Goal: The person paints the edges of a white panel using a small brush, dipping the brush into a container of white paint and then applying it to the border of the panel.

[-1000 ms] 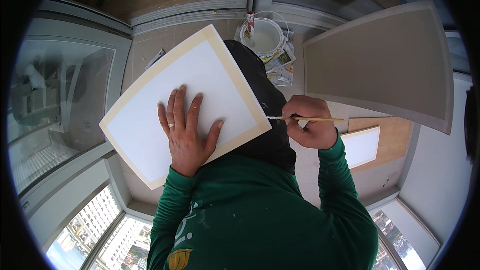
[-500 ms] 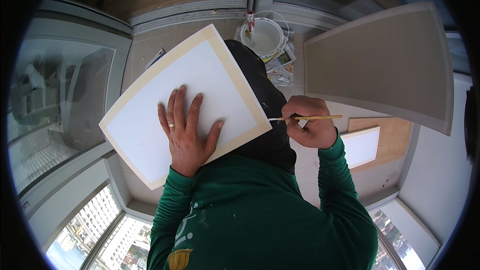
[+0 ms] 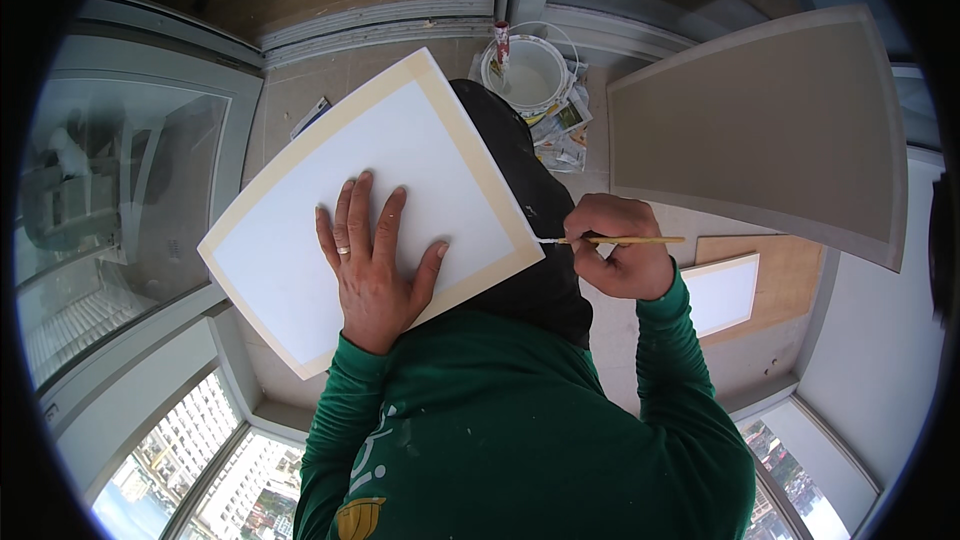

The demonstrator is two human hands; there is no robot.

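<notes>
A white panel (image 3: 430, 170) with a cream border lies across my lap, one corner pointing away from me. My left hand (image 3: 375, 250) rests on its face, fingers spread and a ring on one of them. In my right hand (image 3: 622, 240) a thin paintbrush (image 3: 640, 239) with a wooden handle is pinched between the fingers. Its white-coated tip meets the panel's right edge, close to the near right corner. Beneath the panel, my dark-clad leg (image 3: 520, 180) shows along that edge.
A white paint bucket (image 3: 530, 75) with a red-handled tool stands on printed paper ahead. To the right a large grey-brown panel (image 3: 750, 130) stands tilted. Below it, a smaller white panel (image 3: 722, 293) lies on a brown board (image 3: 785, 285). A glass door (image 3: 120, 170) is on the left.
My right hand and the paintbrush have shifted very slightly toward me along the panel's edge. The left hand and the panel have not moved.
</notes>
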